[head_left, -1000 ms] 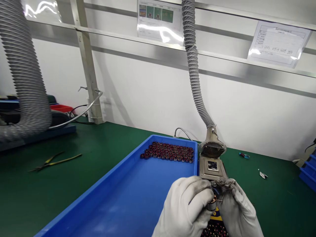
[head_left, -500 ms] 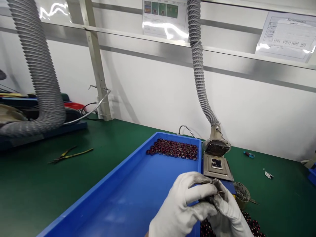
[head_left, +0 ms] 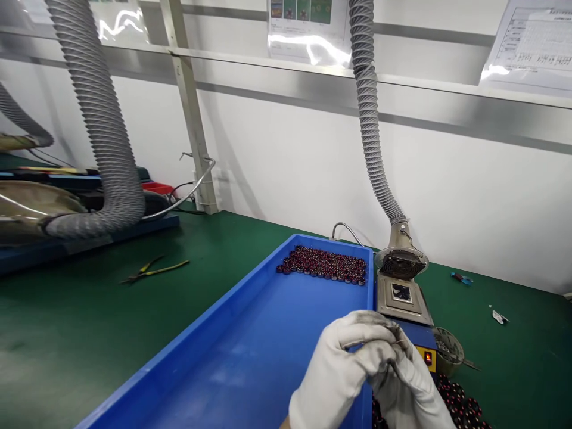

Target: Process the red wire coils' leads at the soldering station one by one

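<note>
My left hand [head_left: 339, 369] and my right hand [head_left: 413, 387], both in soiled white gloves, are pressed together at the bottom centre. Their fingertips pinch a small coil that the fingers almost entirely hide. The hands hover over the right rim of a long blue tray [head_left: 223, 304]. At the tray's far end lies a patch of several dark red coils [head_left: 324, 266]. Just beyond my fingers stands a metal solder pot [head_left: 404, 298] with a lit red switch on its blue base. More red coils [head_left: 460, 408] lie loose on the mat beside my right hand.
A grey ribbed hose [head_left: 375, 137] drops to a round fan intake [head_left: 401, 262] behind the pot. A small metal dish [head_left: 448, 348] sits right of the pot. Yellow-handled pliers [head_left: 154, 271] lie on the green mat at left. A thick hose [head_left: 105, 119] hangs over a neighbouring station.
The view has tilted down and left, so the tray and pot sit further right. My hands have drawn closer together and lower, and the coil seen between the fingers is now covered.
</note>
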Demonstrator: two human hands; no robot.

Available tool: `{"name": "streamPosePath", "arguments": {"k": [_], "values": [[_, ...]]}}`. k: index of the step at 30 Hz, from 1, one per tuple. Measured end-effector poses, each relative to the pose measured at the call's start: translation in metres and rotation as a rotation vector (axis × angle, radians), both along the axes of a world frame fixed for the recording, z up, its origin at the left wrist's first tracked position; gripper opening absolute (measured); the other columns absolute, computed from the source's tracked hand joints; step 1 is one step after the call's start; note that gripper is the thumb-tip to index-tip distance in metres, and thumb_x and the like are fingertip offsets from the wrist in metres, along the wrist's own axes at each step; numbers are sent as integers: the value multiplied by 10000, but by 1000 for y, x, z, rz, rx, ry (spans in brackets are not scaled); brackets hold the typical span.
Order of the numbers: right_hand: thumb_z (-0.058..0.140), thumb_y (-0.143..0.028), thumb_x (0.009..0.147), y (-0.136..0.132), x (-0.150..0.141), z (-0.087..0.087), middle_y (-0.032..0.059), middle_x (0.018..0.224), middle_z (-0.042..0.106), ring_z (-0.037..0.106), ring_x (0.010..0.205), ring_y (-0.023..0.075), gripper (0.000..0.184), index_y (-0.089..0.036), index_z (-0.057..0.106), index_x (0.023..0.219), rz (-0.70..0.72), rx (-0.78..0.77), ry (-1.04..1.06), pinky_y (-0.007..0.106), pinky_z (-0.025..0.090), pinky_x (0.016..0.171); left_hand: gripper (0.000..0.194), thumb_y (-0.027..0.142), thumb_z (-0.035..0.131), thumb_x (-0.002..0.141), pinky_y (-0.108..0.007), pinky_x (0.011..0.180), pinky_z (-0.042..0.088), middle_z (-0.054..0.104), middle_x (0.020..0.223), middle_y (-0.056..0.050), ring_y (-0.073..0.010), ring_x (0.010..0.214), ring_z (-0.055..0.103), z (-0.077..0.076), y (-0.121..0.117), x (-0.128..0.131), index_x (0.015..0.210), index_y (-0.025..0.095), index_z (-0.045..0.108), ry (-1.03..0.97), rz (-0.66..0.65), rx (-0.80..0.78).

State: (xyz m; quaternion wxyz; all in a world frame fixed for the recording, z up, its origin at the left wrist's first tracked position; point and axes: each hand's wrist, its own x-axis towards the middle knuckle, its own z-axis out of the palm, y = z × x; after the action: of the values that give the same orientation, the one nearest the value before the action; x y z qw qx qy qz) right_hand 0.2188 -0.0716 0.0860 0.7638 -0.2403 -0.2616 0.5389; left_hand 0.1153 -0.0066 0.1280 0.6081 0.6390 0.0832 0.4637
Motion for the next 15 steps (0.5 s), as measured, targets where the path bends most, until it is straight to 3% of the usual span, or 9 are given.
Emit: {"name": "streamPosePath", "arguments": {"k": [3,6,9,11,15], "values": [[776,-205,609,1,0,-1,0,760,683,625,664,118,209,-231,659,779,33,-22,4,253,507,671,151,79,638,597,-228,621,510,689,613,-21,-173,635,624,-4,-1,1,572,205,717,-132,103,-88],[770,-226,618,0,-1,4,20,753,686,627,641,140,191,-222,653,768,98,-56,40,299,518,641,169,93,633,618,-219,677,511,716,720,-3,-169,720,643,-2,4,-8,650,233,723,-161,204,-120],[754,-212,633,-2,-5,10,25,754,683,626,635,147,174,-214,656,777,97,-63,63,310,524,636,333,54,673,521,-248,759,506,717,896,-33,-203,825,642,3,4,-11,803,222,733,25,104,-12],[753,-195,632,-3,-8,13,23,782,684,628,656,145,202,-215,661,810,87,-61,63,305,523,658,269,52,661,544,-231,714,512,721,836,-37,-188,770,645,5,0,-8,745,212,740,71,12,2],[751,-215,642,-8,-6,18,30,766,689,631,651,147,205,-213,665,828,128,-78,92,309,515,650,176,69,635,612,-182,626,512,703,657,-1,-142,654,634,3,-3,-5,606,222,722,-74,111,-80]]}}
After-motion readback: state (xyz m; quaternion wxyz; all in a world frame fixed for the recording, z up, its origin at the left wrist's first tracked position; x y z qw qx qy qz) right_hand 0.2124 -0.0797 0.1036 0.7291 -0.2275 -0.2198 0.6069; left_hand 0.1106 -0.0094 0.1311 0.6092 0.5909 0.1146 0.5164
